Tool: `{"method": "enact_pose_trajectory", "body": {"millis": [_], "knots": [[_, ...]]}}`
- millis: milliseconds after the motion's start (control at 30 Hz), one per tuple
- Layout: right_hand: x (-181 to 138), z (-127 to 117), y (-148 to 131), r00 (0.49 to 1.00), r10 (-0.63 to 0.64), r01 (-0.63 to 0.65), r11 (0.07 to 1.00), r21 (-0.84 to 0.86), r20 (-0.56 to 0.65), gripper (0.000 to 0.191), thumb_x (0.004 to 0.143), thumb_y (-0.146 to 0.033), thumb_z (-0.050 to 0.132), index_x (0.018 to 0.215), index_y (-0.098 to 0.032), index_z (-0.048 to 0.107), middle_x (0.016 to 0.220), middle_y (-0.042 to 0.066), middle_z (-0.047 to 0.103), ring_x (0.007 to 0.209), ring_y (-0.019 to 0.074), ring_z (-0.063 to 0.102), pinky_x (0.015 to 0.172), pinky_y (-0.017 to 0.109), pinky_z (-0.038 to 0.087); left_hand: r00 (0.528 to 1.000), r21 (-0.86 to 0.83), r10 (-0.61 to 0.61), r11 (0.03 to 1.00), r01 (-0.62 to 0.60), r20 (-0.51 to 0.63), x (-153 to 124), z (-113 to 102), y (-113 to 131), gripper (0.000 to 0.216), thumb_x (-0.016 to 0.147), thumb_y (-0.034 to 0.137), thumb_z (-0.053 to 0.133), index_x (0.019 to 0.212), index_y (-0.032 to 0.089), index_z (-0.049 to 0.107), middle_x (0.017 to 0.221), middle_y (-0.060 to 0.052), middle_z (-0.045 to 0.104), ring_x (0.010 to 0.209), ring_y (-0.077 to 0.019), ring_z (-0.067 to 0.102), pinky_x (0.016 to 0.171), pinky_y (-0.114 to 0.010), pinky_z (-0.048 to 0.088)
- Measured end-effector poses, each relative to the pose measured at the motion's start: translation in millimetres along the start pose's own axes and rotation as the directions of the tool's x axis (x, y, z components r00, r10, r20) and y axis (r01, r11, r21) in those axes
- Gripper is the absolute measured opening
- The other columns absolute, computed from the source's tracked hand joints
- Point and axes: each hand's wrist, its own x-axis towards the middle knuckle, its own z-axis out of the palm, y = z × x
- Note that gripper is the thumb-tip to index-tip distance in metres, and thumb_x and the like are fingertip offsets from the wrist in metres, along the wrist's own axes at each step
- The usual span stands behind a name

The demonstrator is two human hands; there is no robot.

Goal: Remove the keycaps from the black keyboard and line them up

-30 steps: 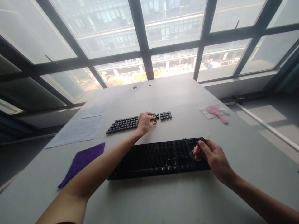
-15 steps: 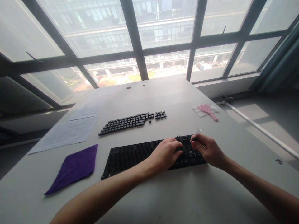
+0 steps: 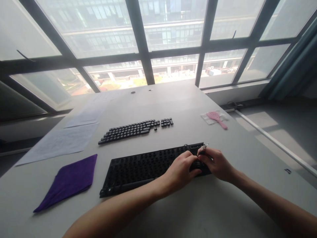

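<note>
A black keyboard [image 3: 138, 168] lies at an angle on the white table, with keycaps gone from most of its left and middle. My left hand [image 3: 182, 168] rests over its right part, thumb and index finger apart, the index fingertip up against my right hand. My right hand [image 3: 214, 162] is pinched above the keyboard's right end around a small tool, seemingly a keycap puller [image 3: 205, 147], whose thin shiny prongs point upward. Its lower part is hidden by my fingers. Behind the keyboard, loose black keycaps [image 3: 128, 130] lie in rows, with a smaller group [image 3: 166, 122] at their right.
A folded purple cloth [image 3: 70, 178] lies left of the keyboard. Paper sheets [image 3: 59, 142] cover the table's left side. At the right are a pink hairbrush [image 3: 215, 116] on a clear bag and a small dark piece [image 3: 287, 171] near the edge. Windows [image 3: 173, 29] stand behind.
My right hand has come down and left, bringing the tool against my left hand's fingertips. The tool's prongs now lean further right. The whole view has shifted slightly.
</note>
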Motion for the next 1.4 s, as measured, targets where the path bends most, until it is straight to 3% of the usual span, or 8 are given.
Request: {"method": "enact_pose_trajectory", "body": {"millis": [267,567,733,900,1100,1200,1400], "knots": [[4.0,-3.2,-4.6,0.99,0.043,-0.043,0.999,-0.01,0.138,0.016,0.097,-0.027,0.051,0.087,-0.019,0.06,0.079,0.001,0.063,0.072,0.0167,0.057,0.068,0.028,0.047,1.0,0.018,0.008,1.0,-0.009,0.014,-0.2,0.3,0.8,0.025,0.08,0.025,0.076,0.102,0.018,0.067,0.1,-0.005,0.061,0.091,-0.0195,0.06,0.084,-0.031,0.05],[-12.1,4.0,10.6,0.968,-0.241,0.246,0.967,-0.067,0.073,0.015,0.098,-0.022,0.048,0.087,-0.02,0.058,0.081,0.004,0.065,0.072,0.0179,0.061,0.069,0.03,0.048,0.999,0.094,0.009,0.995,-0.013,0.051,9.8,-0.7,3.5,0.017,0.085,0.034,0.071,0.089,0.018,0.072,0.088,-0.004,0.063,0.082,-0.0172,0.061,0.076,-0.027,0.049],[-18.4,13.2,12.9,0.991,-0.091,0.09,0.996,-0.007,-0.098,0.015,0.097,-0.024,0.05,0.087,-0.02,0.06,0.077,0.002,0.065,0.067,0.0164,0.062,0.066,0.028,0.049,0.999,0.127,0.031,0.991,-0.034,0.026,9.8,6.0,-0.8,0.011,0.085,0.03,0.072,0.084,0.019,0.074,0.085,-0.003,0.065,0.083,-0.0177,0.062,0.077,-0.027,0.049],[-21.9,16.9,13.9,0.981,0.005,0.011,0.997,0.082,-0.194,0.017,0.097,-0.026,0.05,0.086,-0.02,0.06,0.07,0.0,0.062,0.062,0.016,0.059,0.061,0.028,0.049,0.997,0.092,0.069,0.993,-0.068,-0.014,5.4,8.6,0.2,0.01,0.089,0.025,0.066,0.094,0.02,0.072,0.095,-0.005,0.066,0.089,-0.0184,0.062,0.083,-0.029,0.05],[-21.1,17.0,6.1,0.967,-0.064,0.087,0.993,0.084,-0.247,0.016,0.099,-0.028,0.047,0.09,-0.022,0.057,0.079,0.002,0.06,0.067,0.0158,0.058,0.065,0.029,0.049,0.979,0.067,0.147,0.988,-0.139,-0.14,1.4,4.4,5.7,0.01,0.089,0.021,0.061,0.098,0.018,0.065,0.096,-0.006,0.063,0.091,-0.0184,0.06,0.083,-0.029,0.05],[-22.6,16.6,-0.1,0.967,-0.033,0.045,0.998,0.042,-0.253,0.014,0.1,-0.03,0.046,0.095,-0.022,0.057,0.089,0.004,0.063,0.071,0.0163,0.061,0.064,0.028,0.049,0.966,0.08,0.186,0.981,-0.174,-0.177,-0.5,1.1,7.8,0.018,0.092,0.023,0.061,0.108,0.017,0.057,0.096,-0.006,0.062,0.09,-0.0182,0.058,0.082,-0.029,0.05],[-24.4,13.3,-5.4,0.962,0.146,-0.158,0.987,-0.036,-0.23,0.02,0.1,-0.04,0.046,0.102,-0.022,0.054,0.059,-0.003,0.058,0.052,0.0163,0.056,0.051,0.026,0.044,0.947,0.314,0.322,0.899,-0.304,-0.003,-4.2,-4.4,14.4,0.015,0.101,0.02,0.044,0.11,0.019,0.055,0.103,-0.008,0.06,0.094,-0.019,0.055,0.085,-0.031,0.05]]}}
